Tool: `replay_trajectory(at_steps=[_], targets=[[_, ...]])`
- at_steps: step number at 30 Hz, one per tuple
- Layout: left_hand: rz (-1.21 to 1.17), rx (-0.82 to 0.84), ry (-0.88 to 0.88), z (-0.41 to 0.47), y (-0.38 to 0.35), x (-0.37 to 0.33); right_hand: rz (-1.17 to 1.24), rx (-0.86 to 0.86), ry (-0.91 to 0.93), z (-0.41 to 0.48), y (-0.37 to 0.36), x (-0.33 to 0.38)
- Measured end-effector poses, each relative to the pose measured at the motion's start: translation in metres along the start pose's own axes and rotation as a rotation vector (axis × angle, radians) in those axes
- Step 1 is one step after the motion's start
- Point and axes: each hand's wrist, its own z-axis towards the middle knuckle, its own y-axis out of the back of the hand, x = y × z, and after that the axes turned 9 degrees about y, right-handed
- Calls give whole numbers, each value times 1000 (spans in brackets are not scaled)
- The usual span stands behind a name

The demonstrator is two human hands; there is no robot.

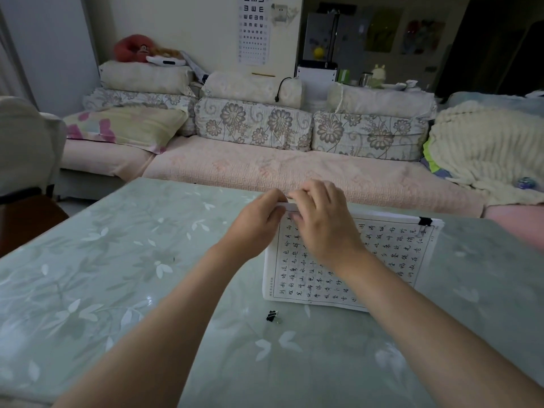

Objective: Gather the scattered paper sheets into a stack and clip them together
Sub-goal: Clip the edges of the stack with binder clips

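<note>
A stack of white paper sheets (pixel 306 278) printed with a grid of black characters lies on the green table, right of centre. A black binder clip (pixel 424 221) is fastened on its far right corner. My left hand (pixel 253 228) pinches the stack's far left corner, lifting that edge slightly. My right hand (pixel 323 222) rests curled over the same far edge beside it, fingers touching the paper; whether it holds a clip is hidden. A second black binder clip (pixel 272 316) lies loose on the table just in front of the stack.
The table (pixel 117 275) has a glossy pale green leaf-pattern cover. Right behind it stands a pink sofa (pixel 265 166) with flowered cushions, a blanket (pixel 485 154) at the right and a chair (pixel 26 148) at the left.
</note>
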Motion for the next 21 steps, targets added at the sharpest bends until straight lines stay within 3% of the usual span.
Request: replay_trajectory(at_steps=[2, 3, 5, 7, 9, 16, 21], targets=[[-11, -27, -5, 2, 1, 1, 73, -93, 148, -10, 1, 12], [-19, -35, 4, 2, 2, 2, 183, -31, 222, -16, 1, 20], [-20, -44, 33, 1, 2, 2, 422, 359, 193, -28, -2, 33], [-14, -44, 46, 1, 2, 1, 507, 803, 75, -42, -8, 41], [-8, -47, 50, 2, 3, 1, 586, 976, 66, -56, -17, 45], [-28, -23, 83, 4, 5, 0, 757, 868, -13, -56, -26, 52], [-95, 45, 143, 3, 3, -4, 774, 396, -252, -17, 14, 17]])
